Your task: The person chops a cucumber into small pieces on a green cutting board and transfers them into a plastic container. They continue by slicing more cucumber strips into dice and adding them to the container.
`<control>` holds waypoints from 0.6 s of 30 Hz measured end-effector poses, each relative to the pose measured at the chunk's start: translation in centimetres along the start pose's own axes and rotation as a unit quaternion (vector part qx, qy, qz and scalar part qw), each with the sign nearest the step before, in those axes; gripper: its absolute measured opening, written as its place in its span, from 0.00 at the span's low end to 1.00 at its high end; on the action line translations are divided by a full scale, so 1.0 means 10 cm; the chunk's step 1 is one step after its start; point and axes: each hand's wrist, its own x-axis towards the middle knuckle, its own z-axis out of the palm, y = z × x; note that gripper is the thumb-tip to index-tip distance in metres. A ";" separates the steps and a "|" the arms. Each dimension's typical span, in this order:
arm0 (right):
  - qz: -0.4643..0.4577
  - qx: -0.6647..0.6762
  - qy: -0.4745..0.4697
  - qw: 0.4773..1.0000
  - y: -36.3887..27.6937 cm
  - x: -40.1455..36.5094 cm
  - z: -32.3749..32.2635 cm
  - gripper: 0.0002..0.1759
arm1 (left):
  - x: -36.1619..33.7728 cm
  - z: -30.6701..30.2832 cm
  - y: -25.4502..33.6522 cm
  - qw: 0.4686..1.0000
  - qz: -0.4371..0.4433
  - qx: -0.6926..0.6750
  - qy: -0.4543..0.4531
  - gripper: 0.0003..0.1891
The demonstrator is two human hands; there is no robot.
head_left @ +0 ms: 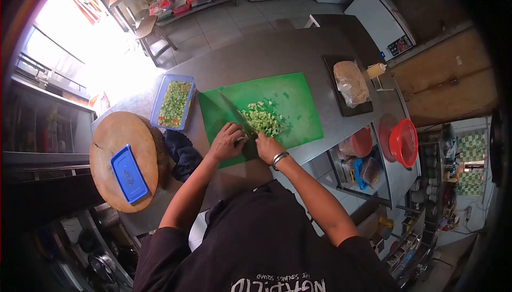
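Note:
On the green cutting board (pixel 296 97) lies a pile of chopped pale green vegetable (pixel 264 118), with small bits scattered around it. My right hand (pixel 269 149), wearing a bracelet at the wrist, is closed around the handle of a kitchen knife (pixel 232 106). The blade points away from me and to the left, along the pile's left side. Just left of the knife, my left hand (pixel 226 141) has its fingers curled over a small pale vegetable piece (pixel 242 139), mostly hidden. A plastic container (pixel 154 111) of diced green vegetable with some orange-red bits stands left of the board.
A round wooden block (pixel 106 137) carries a blue lid (pixel 129 174) at the left. Dark cloth (pixel 180 153) lies beside it. At the right are a black tray (pixel 333 81) with a plastic-wrapped item, a squeeze bottle (pixel 376 70) and a red basket (pixel 404 142).

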 end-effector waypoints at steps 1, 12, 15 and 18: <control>0.008 -0.006 0.004 1.000 0.01 0.00 -0.05 0.15 | -0.01 0.00 -0.01 1.000 0.004 0.001 0.003 0.13; 0.064 -0.103 -0.089 0.989 -0.54 -0.07 -0.33 0.15 | -0.08 -0.03 -0.03 1.000 -0.006 0.006 -0.022 0.14; 0.075 -0.111 -0.125 0.983 -0.66 -0.14 -0.43 0.18 | -0.06 -0.04 -0.03 1.000 0.000 0.012 -0.020 0.14; 0.076 -0.106 -0.117 0.985 -0.64 -0.16 -0.36 0.18 | -0.07 -0.05 -0.05 1.000 0.017 -0.007 -0.017 0.13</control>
